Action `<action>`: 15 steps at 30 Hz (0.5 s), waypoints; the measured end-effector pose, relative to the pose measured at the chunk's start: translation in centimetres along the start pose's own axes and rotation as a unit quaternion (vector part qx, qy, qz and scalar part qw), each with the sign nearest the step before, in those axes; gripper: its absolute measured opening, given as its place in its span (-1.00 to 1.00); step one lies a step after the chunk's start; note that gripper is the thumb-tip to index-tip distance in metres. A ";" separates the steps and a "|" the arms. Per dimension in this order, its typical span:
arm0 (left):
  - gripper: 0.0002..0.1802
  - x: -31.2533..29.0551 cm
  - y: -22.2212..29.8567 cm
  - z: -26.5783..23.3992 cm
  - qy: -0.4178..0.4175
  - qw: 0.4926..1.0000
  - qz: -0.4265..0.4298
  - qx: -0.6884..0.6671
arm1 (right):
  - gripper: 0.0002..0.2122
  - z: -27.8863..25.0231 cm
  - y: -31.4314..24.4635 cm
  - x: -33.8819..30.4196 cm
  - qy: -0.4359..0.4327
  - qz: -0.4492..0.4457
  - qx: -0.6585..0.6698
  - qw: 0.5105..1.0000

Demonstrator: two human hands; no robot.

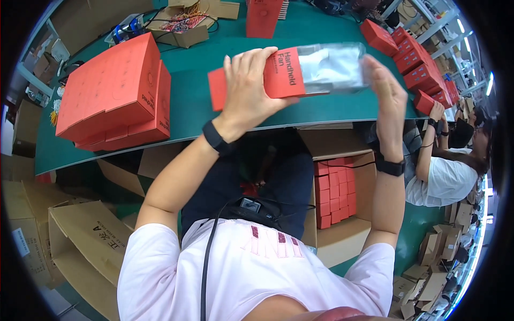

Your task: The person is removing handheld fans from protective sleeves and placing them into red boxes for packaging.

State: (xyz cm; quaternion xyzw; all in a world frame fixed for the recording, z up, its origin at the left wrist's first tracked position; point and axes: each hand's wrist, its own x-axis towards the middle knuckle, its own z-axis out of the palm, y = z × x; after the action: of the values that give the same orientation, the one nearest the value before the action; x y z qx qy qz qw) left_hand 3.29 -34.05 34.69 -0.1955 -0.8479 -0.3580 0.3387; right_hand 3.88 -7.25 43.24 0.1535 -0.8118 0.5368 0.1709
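Note:
My left hand (243, 88) is wrapped over a long red carton box (284, 75), holding it level above the table. From the box's right end sticks out a clear plastic package (332, 68) with something silvery-white in it; its exact contents cannot be made out. My right hand (390, 99) is upright at the outer end of that package, fingers stretched out and the palm turned toward it. Whether the palm touches the plastic is hard to tell. To the left, a stack of red boxes (107, 91) lies on the green table (198, 120).
Another red box (263, 18) stands at the table's back. An open brown carton (342, 243) beside my legs holds many small red boxes (335, 192). Red boxes (420, 64) line the right side, near a co-worker in a white shirt (444, 179). Empty cartons (88, 235) lie lower left.

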 end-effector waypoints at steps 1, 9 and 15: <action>0.03 0.3 0.6 0.7 0.049 0.996 -0.020 -0.077 | -0.53 0.4 -2.6 0.0 -0.008 -0.064 0.024 0.998; 0.23 -0.1 1.3 3.5 0.062 0.958 -0.145 -0.238 | -0.42 2.0 -7.3 4.3 -0.159 -0.310 -0.287 0.892; 0.31 0.9 -0.7 2.4 0.085 0.949 -0.074 -0.295 | -0.37 4.1 -7.6 4.1 -0.253 -0.323 -0.331 0.850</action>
State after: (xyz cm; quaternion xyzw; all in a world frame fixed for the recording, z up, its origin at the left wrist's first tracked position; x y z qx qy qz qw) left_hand 1.25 -32.70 33.77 -0.1919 -0.6847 -0.6314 0.3094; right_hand 3.00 -14.17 49.80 0.4720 -0.8610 0.0939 0.1645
